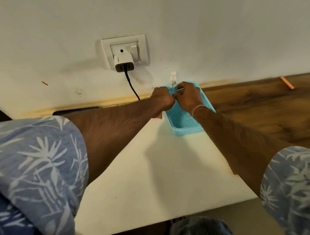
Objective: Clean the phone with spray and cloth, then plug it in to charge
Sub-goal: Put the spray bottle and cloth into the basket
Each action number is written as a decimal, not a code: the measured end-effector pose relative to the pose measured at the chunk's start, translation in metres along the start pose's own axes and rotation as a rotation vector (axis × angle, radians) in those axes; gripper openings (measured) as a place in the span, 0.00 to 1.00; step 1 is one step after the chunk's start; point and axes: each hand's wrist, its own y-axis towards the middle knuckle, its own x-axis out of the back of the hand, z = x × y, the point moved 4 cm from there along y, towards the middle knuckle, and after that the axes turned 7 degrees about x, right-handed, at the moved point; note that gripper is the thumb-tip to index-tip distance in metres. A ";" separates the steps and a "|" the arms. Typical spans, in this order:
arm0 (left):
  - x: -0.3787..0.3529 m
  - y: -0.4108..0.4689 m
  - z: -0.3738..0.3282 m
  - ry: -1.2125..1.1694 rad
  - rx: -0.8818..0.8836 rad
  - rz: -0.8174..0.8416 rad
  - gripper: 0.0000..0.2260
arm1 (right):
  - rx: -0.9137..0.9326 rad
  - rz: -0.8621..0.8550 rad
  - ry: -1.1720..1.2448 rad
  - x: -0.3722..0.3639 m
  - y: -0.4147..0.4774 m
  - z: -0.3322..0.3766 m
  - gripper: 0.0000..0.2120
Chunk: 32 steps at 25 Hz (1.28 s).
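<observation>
A small clear spray bottle (pixel 172 79) with a white nozzle stands at the far end of a turquoise mesh basket (pixel 183 123) by the wall. My right hand (pixel 188 97) curls its fingers around the bottle's body. My left hand (pixel 163 100) is a closed fist touching the right hand, and a bit of pink cloth (pixel 158 116) pokes out under it. A dark flat thing that looks like the phone (pixel 75 110) lies against the wall, mostly hidden by my left forearm. A white charger (pixel 123 62) sits in the wall socket, and its black cable (pixel 132 86) drops behind my left wrist.
The basket rests on a cream board (pixel 154 172) laid over a dark wooden tabletop (pixel 259 107). An orange stick (pixel 287 82) lies at the far right by the wall. The socket plate has a white switch (pixel 133 49).
</observation>
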 end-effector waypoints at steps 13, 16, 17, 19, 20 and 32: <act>-0.008 -0.026 0.033 -0.400 0.007 -0.222 0.19 | -0.011 0.039 0.011 0.004 -0.007 -0.003 0.21; -0.023 -0.034 0.061 -0.184 -0.041 -0.213 0.11 | -0.006 -0.055 0.069 0.014 -0.017 -0.003 0.18; -0.027 -0.034 0.068 -0.055 -0.057 -0.168 0.11 | 0.010 -0.081 0.074 0.016 -0.022 -0.002 0.17; -0.030 -0.034 0.078 0.183 -0.121 -0.114 0.17 | 0.060 -0.101 0.069 0.017 -0.031 0.000 0.16; -0.029 -0.033 0.083 0.270 -0.161 -0.113 0.19 | 0.086 -0.103 0.066 0.017 -0.035 0.001 0.15; -0.017 -0.049 0.100 0.660 -0.396 -0.192 0.14 | 0.095 -0.005 -0.006 0.019 -0.065 0.010 0.08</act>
